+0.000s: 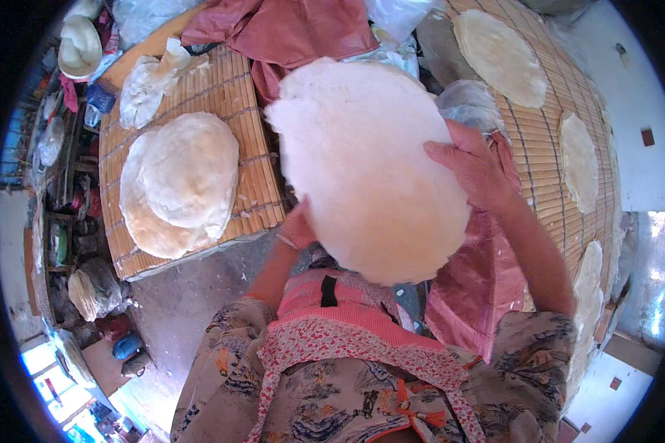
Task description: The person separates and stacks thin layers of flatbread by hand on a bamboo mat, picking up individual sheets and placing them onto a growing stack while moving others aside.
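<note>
- Slatted mat (533,159), at the person's right: narrow wooden strips bound crosswise with dark cord, the surface ribbed and curving in this view.
- Slatted board (260,198), at left: similar pale brown strips, dark cross-cords, a few light flakes scattered on top.
- Round sheet (369,170): thin, off-white, lightly tan toward its lower part, edge ragged. It is raised in front of the person, between the board and the mat.
- Red cloth (480,292): glossy and creased, hanging between the person and the mat; a similar dark red cover (314,33) lies folded beyond the round sheet.
- Apron (362,351): pink ribbed fabric, bordered with a small floral print.
- Pale stack (191,171), on the board: rounded, floppy pieces overlapping, surfaces puckered, the lower one browner.
- Thin sheets (501,57), on the mat: three visible, cream, flat, irregular in outline.
- Crumpled wrap (144,88), at the board's far corner: whitish, wrinkled.
- Right hand (474,168): grasping the round sheet's right edge, thumb on the upper face.
- Left hand (297,227): at the sheet's lower left edge; fingers partly hidden, firmness of grip cannot be told.
</note>
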Demonstrator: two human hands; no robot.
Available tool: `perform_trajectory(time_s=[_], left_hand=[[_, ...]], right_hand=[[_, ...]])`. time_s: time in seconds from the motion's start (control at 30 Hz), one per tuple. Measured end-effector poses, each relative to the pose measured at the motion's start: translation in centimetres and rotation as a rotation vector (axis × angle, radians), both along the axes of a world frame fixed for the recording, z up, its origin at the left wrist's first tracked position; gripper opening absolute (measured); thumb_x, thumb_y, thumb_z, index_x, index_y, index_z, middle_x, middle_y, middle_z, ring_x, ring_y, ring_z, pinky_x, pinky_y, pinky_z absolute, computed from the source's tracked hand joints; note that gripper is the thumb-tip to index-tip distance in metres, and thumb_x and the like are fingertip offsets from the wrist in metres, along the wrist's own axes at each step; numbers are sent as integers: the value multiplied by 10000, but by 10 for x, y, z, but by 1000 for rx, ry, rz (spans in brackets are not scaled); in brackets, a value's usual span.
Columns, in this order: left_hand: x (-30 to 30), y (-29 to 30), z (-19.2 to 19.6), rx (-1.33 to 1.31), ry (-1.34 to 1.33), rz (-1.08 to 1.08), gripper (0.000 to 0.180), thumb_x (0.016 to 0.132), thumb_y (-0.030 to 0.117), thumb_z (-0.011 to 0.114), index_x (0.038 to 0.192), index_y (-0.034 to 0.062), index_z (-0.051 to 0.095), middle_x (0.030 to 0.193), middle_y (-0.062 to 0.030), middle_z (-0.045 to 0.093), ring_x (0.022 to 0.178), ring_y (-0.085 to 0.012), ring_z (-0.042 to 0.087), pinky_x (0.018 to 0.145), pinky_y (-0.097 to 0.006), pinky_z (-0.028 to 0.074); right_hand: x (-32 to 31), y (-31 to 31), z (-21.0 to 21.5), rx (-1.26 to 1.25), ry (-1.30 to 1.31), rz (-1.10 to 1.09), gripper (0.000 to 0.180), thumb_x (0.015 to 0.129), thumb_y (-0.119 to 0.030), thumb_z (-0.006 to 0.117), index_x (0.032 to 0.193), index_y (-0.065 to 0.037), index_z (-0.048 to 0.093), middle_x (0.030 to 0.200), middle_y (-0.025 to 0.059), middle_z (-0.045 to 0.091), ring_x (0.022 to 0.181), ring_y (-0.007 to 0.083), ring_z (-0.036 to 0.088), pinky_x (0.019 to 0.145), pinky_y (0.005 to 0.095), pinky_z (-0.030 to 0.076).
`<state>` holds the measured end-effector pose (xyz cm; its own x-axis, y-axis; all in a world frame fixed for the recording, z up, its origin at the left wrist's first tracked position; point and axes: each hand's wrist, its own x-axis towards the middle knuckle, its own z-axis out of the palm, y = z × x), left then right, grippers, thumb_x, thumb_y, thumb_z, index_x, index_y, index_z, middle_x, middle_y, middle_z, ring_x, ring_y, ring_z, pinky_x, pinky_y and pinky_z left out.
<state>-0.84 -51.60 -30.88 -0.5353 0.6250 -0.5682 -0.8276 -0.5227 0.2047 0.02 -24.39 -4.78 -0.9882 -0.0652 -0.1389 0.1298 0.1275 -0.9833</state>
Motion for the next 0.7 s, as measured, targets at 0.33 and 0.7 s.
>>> perform_trajectory(time_s=[0.33,0.7], left_hand=[[-76,-34,-168,-509,256,136,111,746,7,552,856,23,558,840,-65,592,754,-181,576,681,-310,481],[-98,5,-185,-847,366,306,132,722,-8,588,840,40,554,787,-39,581,676,-143,544,614,-278,464]], right_hand=[[-10,101,-387,-485,-473,-385,330,697,-100,618,1007,-15,543,915,57,592,808,172,552,739,322,429],[-32,93,-429,353,-96,-677,209,855,-228,422,813,-36,492,724,185,548,651,326,534,585,385,403]])
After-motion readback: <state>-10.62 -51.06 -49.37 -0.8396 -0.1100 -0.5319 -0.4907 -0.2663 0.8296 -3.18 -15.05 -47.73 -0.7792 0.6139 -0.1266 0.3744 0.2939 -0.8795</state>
